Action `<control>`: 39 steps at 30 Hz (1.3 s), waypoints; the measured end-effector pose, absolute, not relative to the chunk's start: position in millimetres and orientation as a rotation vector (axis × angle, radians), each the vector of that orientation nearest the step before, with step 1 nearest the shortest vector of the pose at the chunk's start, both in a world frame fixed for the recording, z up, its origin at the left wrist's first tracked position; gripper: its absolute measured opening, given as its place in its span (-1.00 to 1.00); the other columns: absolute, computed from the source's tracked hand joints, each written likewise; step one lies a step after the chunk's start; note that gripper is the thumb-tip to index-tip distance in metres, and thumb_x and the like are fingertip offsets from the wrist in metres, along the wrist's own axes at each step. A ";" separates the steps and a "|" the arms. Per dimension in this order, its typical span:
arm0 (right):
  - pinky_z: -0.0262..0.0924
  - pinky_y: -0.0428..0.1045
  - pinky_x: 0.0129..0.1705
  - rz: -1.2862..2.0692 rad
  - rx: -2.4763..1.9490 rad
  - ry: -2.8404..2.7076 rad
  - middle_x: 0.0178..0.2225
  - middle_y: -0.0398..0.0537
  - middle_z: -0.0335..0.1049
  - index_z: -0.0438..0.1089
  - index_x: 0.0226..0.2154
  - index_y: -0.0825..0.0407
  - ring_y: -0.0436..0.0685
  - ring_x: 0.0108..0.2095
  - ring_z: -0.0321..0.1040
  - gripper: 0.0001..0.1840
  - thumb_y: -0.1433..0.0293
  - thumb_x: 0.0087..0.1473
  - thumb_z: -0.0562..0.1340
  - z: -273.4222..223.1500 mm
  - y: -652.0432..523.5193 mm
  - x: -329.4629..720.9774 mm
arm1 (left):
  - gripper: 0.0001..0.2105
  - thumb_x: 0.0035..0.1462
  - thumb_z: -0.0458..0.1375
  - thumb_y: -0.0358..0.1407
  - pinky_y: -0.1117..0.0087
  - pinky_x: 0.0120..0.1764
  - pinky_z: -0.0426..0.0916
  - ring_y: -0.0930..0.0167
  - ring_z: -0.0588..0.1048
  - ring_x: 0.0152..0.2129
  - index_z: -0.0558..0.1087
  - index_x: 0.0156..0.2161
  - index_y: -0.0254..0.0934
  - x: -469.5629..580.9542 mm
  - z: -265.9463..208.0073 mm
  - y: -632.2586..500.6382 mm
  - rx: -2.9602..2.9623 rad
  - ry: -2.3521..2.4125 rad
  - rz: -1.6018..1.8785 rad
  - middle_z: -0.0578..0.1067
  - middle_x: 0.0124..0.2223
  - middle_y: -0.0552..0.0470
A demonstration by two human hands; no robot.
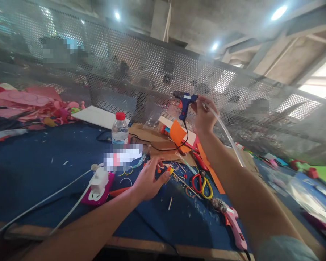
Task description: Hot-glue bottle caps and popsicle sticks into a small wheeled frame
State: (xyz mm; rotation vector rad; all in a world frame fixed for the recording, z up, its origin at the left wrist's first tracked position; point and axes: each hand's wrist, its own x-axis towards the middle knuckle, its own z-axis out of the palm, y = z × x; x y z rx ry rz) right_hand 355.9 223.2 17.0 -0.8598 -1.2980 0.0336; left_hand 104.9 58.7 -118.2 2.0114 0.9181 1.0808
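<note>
High over the table, my right hand (205,114) is closed at the rear end of a blue glue gun (187,103). Its nozzle points left and its handle hangs free. A long clear glue stick (228,136) runs from that hand back along my forearm. Low over the table, my left hand (150,177) has its fingers apart and its thumb stretched out. Close to the thumb tip is a small orange and yellow piece (170,170); whether they touch, I cannot tell. Red and yellow-handled scissors (202,185) and a pink glue gun (235,224) lie to its right.
A water bottle (120,128) with a red cap stands behind a pink power strip (110,186) holding a white plug (99,181). Black cable (163,149) crosses the cardboard. Pink scraps (29,105) pile up at far left. A perforated metal screen (152,69) stands behind the table.
</note>
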 end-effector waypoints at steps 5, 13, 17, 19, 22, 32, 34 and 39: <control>0.52 0.16 0.06 0.115 -0.825 -1.299 -0.07 -0.05 0.50 0.45 -0.07 -0.10 0.14 -0.10 0.58 -0.75 0.14 0.29 0.26 -0.4 142.3 342.2 | -0.51 0.33 0.13 -0.02 0.21 -0.05 0.31 0.24 0.42 -0.13 0.29 0.21 -0.29 104.7 -114.5 59.6 1.867 0.763 1.333 0.47 -0.04 -0.15; 0.60 0.09 -0.21 0.449 -0.851 -1.286 -0.13 -0.05 0.53 0.60 -0.30 -0.17 0.17 -0.11 0.53 -0.96 0.31 0.21 0.38 -54.5 -3.0 314.4 | -0.46 0.07 0.37 0.13 0.26 -0.10 0.43 0.27 0.54 -0.20 0.56 -0.03 -0.27 116.7 -96.4 55.4 1.346 0.351 1.304 0.60 -0.09 -0.14; 0.61 0.13 -0.20 0.612 -0.920 -1.305 -0.11 -0.05 0.56 0.65 -0.28 -0.25 0.22 -0.11 0.55 -0.91 0.32 0.17 0.41 -68.8 -34.3 308.8 | -0.54 -0.05 0.47 0.05 0.06 0.06 0.48 0.15 0.62 -0.13 0.64 -0.16 -0.24 122.1 -89.2 42.8 1.178 0.302 1.195 0.67 -0.18 -0.09; 0.60 0.16 -0.14 0.669 -0.912 -1.305 -0.10 -0.06 0.57 0.66 -0.22 -0.30 0.23 -0.08 0.55 -0.85 0.31 0.16 0.42 -71.8 -40.6 309.6 | -0.59 -0.07 0.50 -0.01 0.02 0.07 0.49 0.15 0.64 -0.15 0.66 -0.19 -0.23 122.1 -87.8 38.3 1.138 0.297 1.172 0.69 -0.23 -0.07; 0.61 0.14 -0.12 0.703 -0.890 -1.299 -0.14 -0.05 0.58 0.67 -0.21 -0.28 0.23 -0.09 0.56 -0.85 0.31 0.14 0.43 -70.0 -46.9 314.5 | -0.66 -0.06 0.52 -0.09 0.09 0.01 0.54 0.24 0.66 -0.25 0.67 -0.22 -0.23 118.3 -88.1 40.0 1.119 0.294 1.175 0.69 -0.28 -0.03; 0.59 0.02 -0.28 0.645 -0.920 -0.992 -0.27 -0.06 0.63 0.63 -0.25 -0.17 0.18 -0.26 0.64 -0.78 0.15 0.04 0.50 -55.2 -62.8 350.4 | -0.68 -0.10 0.55 -0.11 0.26 -0.08 0.57 0.31 0.66 -0.30 0.64 -0.28 -0.23 101.4 -81.9 64.7 0.923 0.284 1.367 0.69 -0.31 0.04; 0.58 0.03 -0.34 0.680 -0.916 -1.008 -0.28 -0.07 0.62 0.61 -0.26 -0.16 0.17 -0.31 0.63 -0.76 0.13 0.02 0.51 -56.4 -62.4 350.2 | -0.65 -0.11 0.55 -0.10 0.23 -0.05 0.56 0.29 0.66 -0.27 0.65 -0.26 -0.23 104.6 -82.3 62.0 0.953 0.276 1.338 0.69 -0.31 0.03; 0.43 -0.03 -0.56 0.786 -0.932 -1.096 -0.36 -0.12 0.51 0.48 -0.31 -0.11 0.10 -0.50 0.52 -0.70 0.04 0.10 0.42 -52.8 -60.0 352.6 | -0.70 -0.08 0.54 -0.15 0.22 -0.01 0.55 0.28 0.67 -0.25 0.66 -0.25 -0.20 105.1 -87.9 61.3 0.959 0.288 1.315 0.69 -0.32 0.05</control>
